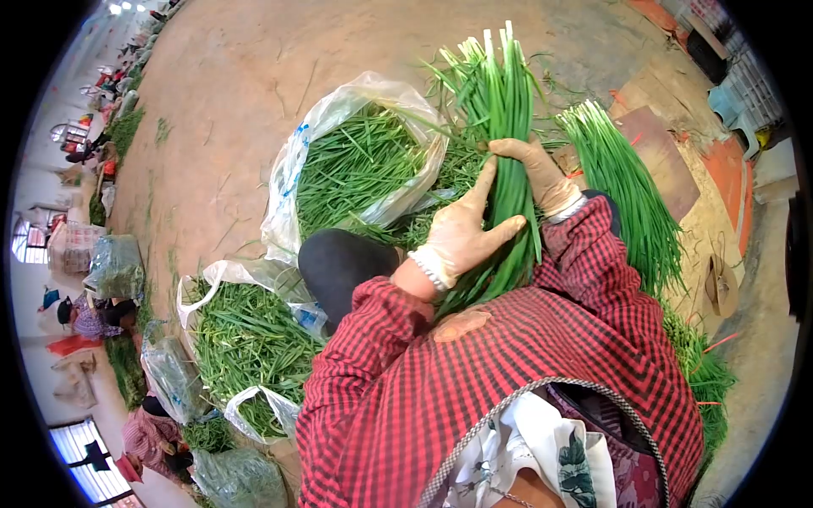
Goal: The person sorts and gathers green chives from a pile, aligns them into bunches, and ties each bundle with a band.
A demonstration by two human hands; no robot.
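Before me an upright bunch of garlic chives [508,102] stands with its pale cut ends up and its leaves hanging to my lap. My right hand [542,176], in a thin glove, wraps round its middle from the right. Lower down, my left hand [464,227], gloved too, grips from the left, its thumb across the leaves and its index finger along them; its other fingers are hidden. To the right lies a larger bundle of chives [622,190] with pale ends pointing away and a red tie partly showing.
An open plastic bag of chives [360,165] stands ahead to the left, with a second bag of greens [254,339] nearer. More tied chives [707,385] lie at right, by a sandal [721,286]. Other people [152,440] sit along the left wall among bags.
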